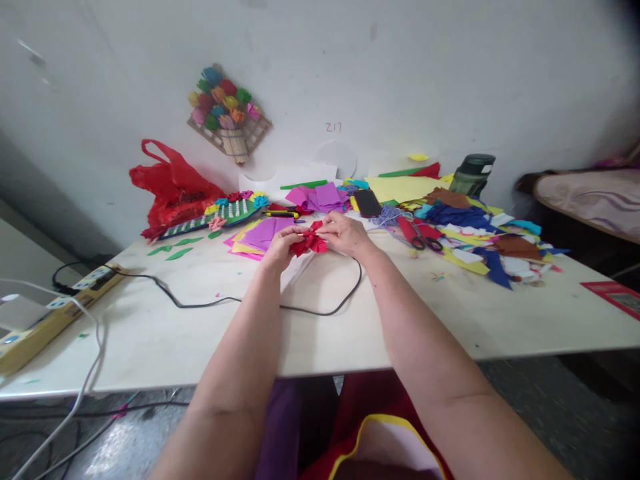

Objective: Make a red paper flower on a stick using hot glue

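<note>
A red folded-paper flower [311, 243] is held above the middle of the white table [320, 347]. My left hand [284, 244] is closed on its left side, with thumb and fingers pinching the paper. From the right, my right hand [343, 233] pinches its upper edge. The fingertips partly cover the flower. Just behind my left hand lies a stack of purple, yellow and pink paper sheets [260, 235]. A black cable [320, 312] loops over the table below both hands.
Scissors [427, 243] and coloured paper scraps [465, 220] cover the right side, with a dark bottle [473, 175] behind. A phone [367, 203] lies at the back. Left are a red plastic bag [175, 180], green paper leaves [179, 254] and a power strip [65, 313].
</note>
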### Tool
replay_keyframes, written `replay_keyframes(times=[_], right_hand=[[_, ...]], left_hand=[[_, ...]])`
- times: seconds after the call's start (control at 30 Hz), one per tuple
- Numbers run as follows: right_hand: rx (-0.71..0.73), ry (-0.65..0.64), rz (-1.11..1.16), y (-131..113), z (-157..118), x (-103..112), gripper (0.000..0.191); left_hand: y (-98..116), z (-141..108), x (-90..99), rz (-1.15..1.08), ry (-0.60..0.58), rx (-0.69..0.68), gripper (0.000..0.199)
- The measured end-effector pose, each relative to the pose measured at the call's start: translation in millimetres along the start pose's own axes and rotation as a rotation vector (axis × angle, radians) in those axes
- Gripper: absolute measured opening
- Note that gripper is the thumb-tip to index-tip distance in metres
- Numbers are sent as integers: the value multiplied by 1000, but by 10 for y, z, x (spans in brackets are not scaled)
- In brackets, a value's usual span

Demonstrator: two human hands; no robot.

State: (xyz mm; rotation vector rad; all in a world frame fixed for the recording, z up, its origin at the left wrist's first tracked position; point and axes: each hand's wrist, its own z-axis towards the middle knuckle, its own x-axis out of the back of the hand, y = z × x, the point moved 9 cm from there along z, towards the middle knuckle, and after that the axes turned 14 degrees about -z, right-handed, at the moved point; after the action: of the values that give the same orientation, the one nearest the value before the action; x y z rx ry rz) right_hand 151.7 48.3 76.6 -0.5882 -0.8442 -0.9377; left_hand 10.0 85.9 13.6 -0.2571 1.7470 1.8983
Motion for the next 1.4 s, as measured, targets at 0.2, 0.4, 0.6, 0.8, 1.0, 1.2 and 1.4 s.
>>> replay_keyframes(times=[0.2, 0.4, 0.6, 0.8, 1.0, 1.2, 1.4], right_hand=[[-6, -4, -2, 4, -3, 18, 20], [-10, -19, -23, 9, -4, 22, 20], [-45, 2, -35, 102, -19, 18, 21], [-145, -10, -58, 282, -57, 21, 22], [-408, -118, -204, 613, -134, 21, 29], [-718, -289, -258, 1032, -325, -201, 22], [-758, -297, -247, 1153, -453, -384, 27]], left_hand=[[11, 18, 20, -28, 16, -15, 25], [40, 17, 26, -9, 38, -52, 26], [99, 15, 67, -2, 72, -114, 25], [132, 13, 170, 8, 164, -157, 29], [135, 9, 192, 49, 191, -180, 29], [142, 17, 143, 78, 142, -224, 29], [79, 39, 79, 134, 98, -233, 31]])
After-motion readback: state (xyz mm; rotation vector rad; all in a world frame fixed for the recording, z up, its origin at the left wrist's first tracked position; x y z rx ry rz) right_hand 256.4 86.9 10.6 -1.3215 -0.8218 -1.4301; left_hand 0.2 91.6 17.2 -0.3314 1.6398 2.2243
